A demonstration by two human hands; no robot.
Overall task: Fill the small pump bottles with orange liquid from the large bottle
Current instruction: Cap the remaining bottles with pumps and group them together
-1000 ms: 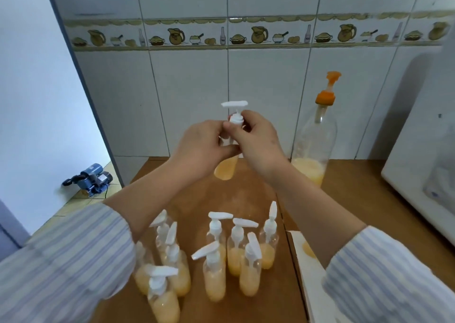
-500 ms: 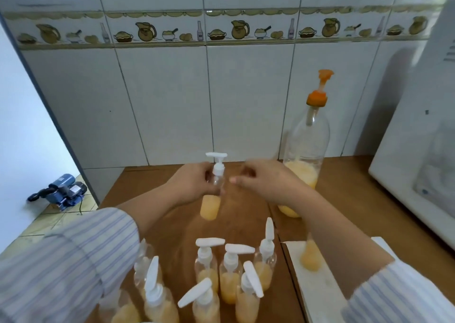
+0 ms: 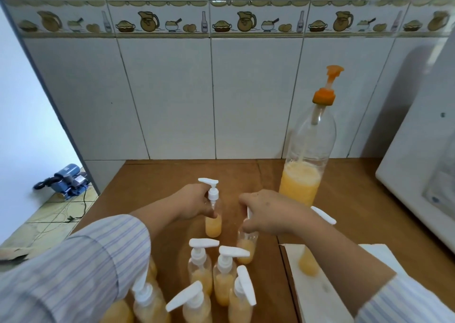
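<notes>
Wooden counter [image 3: 152, 182] against white tiled wall [image 3: 172, 96]; white appliance [image 3: 418, 175] at far right edge.

Large bottle [image 3: 309, 155] upright at back right of counter, near wall; clear plastic, orange pump top, orange liquid only in lower part; prob. thin-walled and squashy, top-light now; best held round the mid body w/ whole hand, not by pump stem.

White board [image 3: 320, 295] at front right, one part-filled bottle standing on it, its top hidden behind R forearm.

Cluster of filled small pump bottles [image 3: 200, 271] at front centre, white pump heads pointing various ways; standing close, easy to knock; light, smooth plastic, likely slippery if wet; take by body or collar below pump head.

Left hand [image 3: 190, 203] wraps fingers round capped small bottle [image 3: 213, 220], upright, base on or just above counter behind the cluster; cannot tell which.

Right hand [image 3: 267, 213] curled over neck of next bottle [image 3: 246, 245] just right of the capped one; part-filled; a white pump piece shows at the fingers; grip looks like a pinch at the top, exact finger contact hidden.

Vs 0.5 s ago: capped bottle lower, nearer the group; R hand, then loose beside the pump head and holding nothing, now down on the neighbouring bottle; view has tilted down, more counter seen.

Judgement: one bottle done and being parked; next one being picked up.
</notes>
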